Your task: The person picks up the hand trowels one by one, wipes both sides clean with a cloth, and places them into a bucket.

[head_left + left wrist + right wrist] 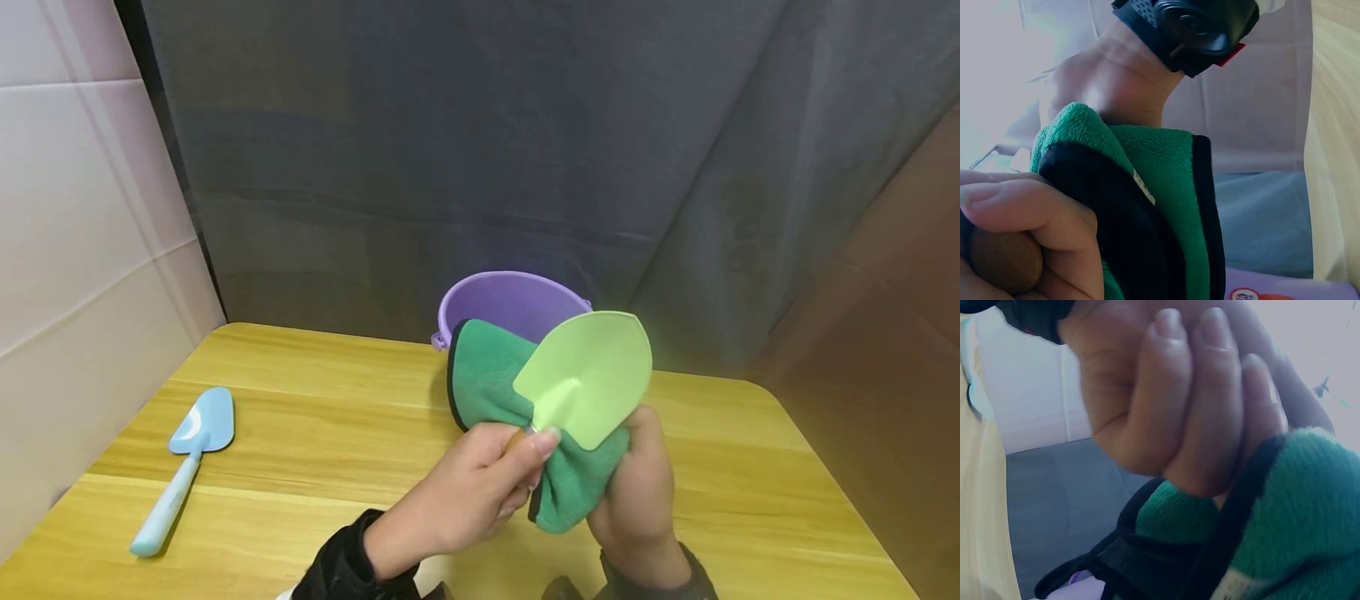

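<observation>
My left hand (480, 487) grips a small garden trowel by its handle, thumb near the neck. The light green blade (596, 371) points up and to the right. In the left wrist view the round brown end of the handle (1007, 261) shows between the curled fingers. A green cloth (487, 371) with black edging lies behind the blade and hangs below it. My right hand (637, 492) holds the cloth at the right, against the back of the blade; its fingertips are hidden by cloth and trowel.
Behind the cloth, a purple bucket (513, 292) stands at the table's back edge. A light blue trowel (183, 467) lies on the wooden table (322, 450) at the left. A dark curtain (450, 150) hangs behind, with a pale panel (82, 208) on the left.
</observation>
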A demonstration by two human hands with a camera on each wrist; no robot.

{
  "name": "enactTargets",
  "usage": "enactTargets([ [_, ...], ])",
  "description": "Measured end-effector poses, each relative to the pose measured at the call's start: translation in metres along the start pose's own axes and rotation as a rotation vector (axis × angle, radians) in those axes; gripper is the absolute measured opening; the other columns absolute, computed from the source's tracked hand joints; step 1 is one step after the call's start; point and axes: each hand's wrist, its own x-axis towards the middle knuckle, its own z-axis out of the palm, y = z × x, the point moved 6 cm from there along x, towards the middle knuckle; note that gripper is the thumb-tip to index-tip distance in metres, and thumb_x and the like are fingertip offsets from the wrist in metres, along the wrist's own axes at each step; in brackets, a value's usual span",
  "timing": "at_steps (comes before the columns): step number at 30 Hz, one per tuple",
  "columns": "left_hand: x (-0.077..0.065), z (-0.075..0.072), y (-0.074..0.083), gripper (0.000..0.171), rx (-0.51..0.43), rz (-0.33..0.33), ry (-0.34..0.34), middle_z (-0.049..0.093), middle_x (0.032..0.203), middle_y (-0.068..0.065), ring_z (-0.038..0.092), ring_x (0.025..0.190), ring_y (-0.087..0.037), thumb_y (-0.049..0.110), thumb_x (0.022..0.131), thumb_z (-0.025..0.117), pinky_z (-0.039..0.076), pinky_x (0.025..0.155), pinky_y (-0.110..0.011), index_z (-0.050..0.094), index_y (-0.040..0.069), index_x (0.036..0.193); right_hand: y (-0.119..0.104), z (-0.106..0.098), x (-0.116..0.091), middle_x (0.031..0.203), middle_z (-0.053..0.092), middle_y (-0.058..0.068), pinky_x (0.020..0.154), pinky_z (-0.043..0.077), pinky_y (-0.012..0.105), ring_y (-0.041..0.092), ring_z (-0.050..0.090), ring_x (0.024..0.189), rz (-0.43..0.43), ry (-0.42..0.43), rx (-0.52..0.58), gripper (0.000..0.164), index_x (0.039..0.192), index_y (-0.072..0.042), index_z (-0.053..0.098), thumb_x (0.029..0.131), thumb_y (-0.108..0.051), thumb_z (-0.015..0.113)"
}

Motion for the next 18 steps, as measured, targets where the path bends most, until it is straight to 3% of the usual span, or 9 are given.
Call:
enactTargets([
  [7, 0.000, 0.002, 0.000, 0.057, 0.031, 0.016, -0.030, 0.029, 0.048, 0.006, 0.024, 0.040, -0.004, 0.032, 0.108, 0.046, 0.019, 0.039, -0.020, 0.034, 0.000, 0.062, -0.012, -0.002, 0.003, 0.100, 0.067, 0.005, 0.081, 0.056, 0.028, 0.014, 0.065, 0.090, -0.033, -0.067, 0.164, 0.054, 0.103, -0.003, 0.060, 0.106, -0.012, 0.007],
  [12, -0.001, 0.003, 0.000, 0.055, 0.042, 0.035, -0.064, 0.031, 0.050, 0.005, 0.027, 0.043, -0.004, 0.029, 0.108, 0.047, 0.021, 0.042, -0.021, 0.036, 0.000, 0.062, -0.023, -0.004, 0.001, 0.107, 0.066, 0.011, 0.082, 0.057, 0.032, 0.020, 0.067, 0.095, -0.035, -0.115, 0.271, 0.059, 0.113, 0.003, 0.057, 0.108, -0.020, 0.003],
  [18, 0.001, 0.005, -0.003, 0.053, 0.101, 0.047, -0.100, 0.029, 0.049, 0.006, 0.027, 0.043, -0.002, 0.030, 0.109, 0.045, 0.022, 0.044, -0.020, 0.038, 0.003, 0.063, -0.038, -0.004, 0.002, 0.109, 0.067, 0.019, 0.082, 0.057, 0.038, 0.028, 0.067, 0.096, -0.130, -0.119, 0.355, 0.067, 0.114, 0.010, 0.057, 0.108, -0.022, -0.001],
])
